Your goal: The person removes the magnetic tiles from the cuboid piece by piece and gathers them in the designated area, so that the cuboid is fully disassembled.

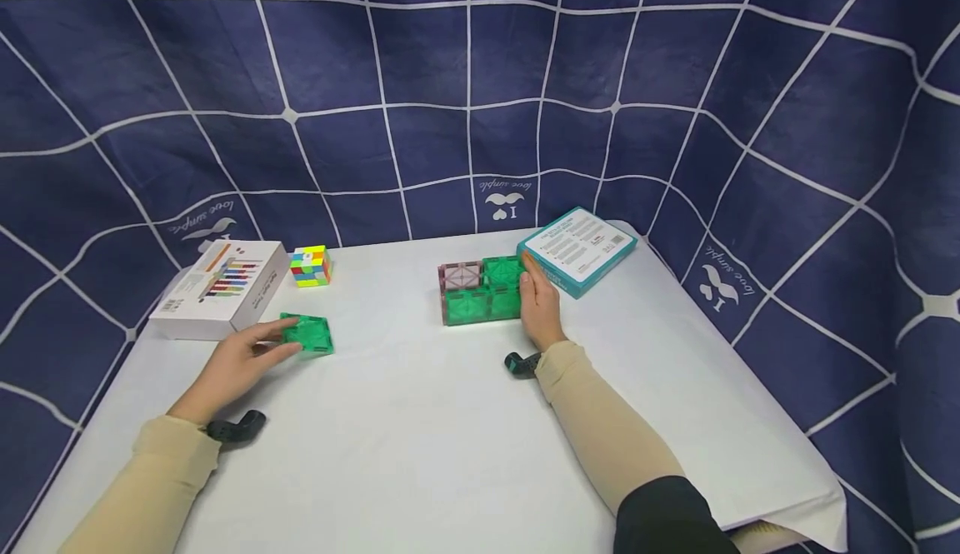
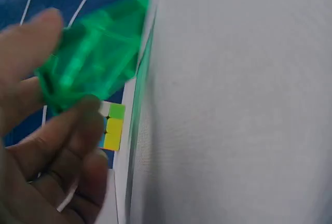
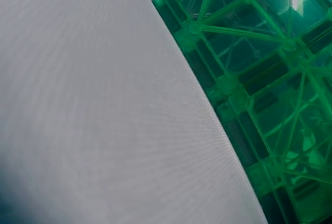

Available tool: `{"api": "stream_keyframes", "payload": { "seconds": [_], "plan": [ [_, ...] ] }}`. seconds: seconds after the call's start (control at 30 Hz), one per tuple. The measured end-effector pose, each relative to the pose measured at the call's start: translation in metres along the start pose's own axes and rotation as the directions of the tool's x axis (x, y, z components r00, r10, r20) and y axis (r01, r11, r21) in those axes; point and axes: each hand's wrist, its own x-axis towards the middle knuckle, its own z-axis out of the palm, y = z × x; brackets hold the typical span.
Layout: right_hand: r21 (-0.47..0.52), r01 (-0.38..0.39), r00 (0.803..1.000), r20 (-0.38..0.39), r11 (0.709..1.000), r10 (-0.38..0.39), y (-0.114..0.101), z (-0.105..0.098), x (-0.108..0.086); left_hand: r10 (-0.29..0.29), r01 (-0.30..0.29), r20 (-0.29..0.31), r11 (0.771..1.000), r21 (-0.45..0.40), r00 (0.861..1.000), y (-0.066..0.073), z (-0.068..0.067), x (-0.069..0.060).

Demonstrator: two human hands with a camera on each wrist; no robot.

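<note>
My left hand point(image 1: 238, 366) pinches a green translucent tile point(image 1: 309, 334) between thumb and fingers, above the table's left part. In the left wrist view the same tile point(image 2: 98, 53) looks tilted and slightly blurred. A joined structure of green tiles point(image 1: 480, 304) with a pinkish clear part point(image 1: 461, 275) stands on the table further right. Against its right side lies my right hand point(image 1: 542, 304), fingers fairly straight. Large green panels point(image 3: 244, 79) of the structure fill the right of the right wrist view, where no fingers show.
A white box point(image 1: 225, 287) lies at the back left, with a colourful puzzle cube point(image 1: 311, 266) beside it. Behind my right hand lies a teal and white box point(image 1: 577, 250). A blue curtain with white lines point(image 1: 427, 62) hangs behind the white-covered table point(image 1: 397, 437).
</note>
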Motion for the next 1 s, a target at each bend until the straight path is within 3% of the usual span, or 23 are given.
{"api": "stream_keyframes", "payload": {
  "seconds": [0.2,0.33,0.5,0.73,1.0],
  "plan": [
    [-0.002,-0.006,1.000,0.011,1.000,0.006,0.000,0.000,0.000,-0.033,0.024,0.084,0.994,0.110,0.996,-0.021,0.001,-0.002],
    [0.000,-0.017,1.000,0.009,1.000,0.017,-0.002,-0.002,0.000,-0.009,-0.015,0.119,0.981,0.193,0.993,-0.027,-0.004,-0.002],
    [0.006,-0.030,0.999,0.011,1.000,0.030,-0.003,-0.004,0.000,0.008,-0.050,0.162,0.964,0.261,0.987,-0.023,-0.011,0.001],
    [0.003,-0.062,0.998,0.015,0.998,0.062,-0.007,-0.006,0.001,-0.043,-0.045,0.231,0.931,0.362,0.972,-0.012,-0.018,0.002],
    [0.006,-0.048,0.999,0.015,0.999,0.048,-0.004,-0.004,0.001,-0.066,-0.042,0.241,0.909,0.415,0.968,-0.009,-0.018,0.002]
  ]
}}
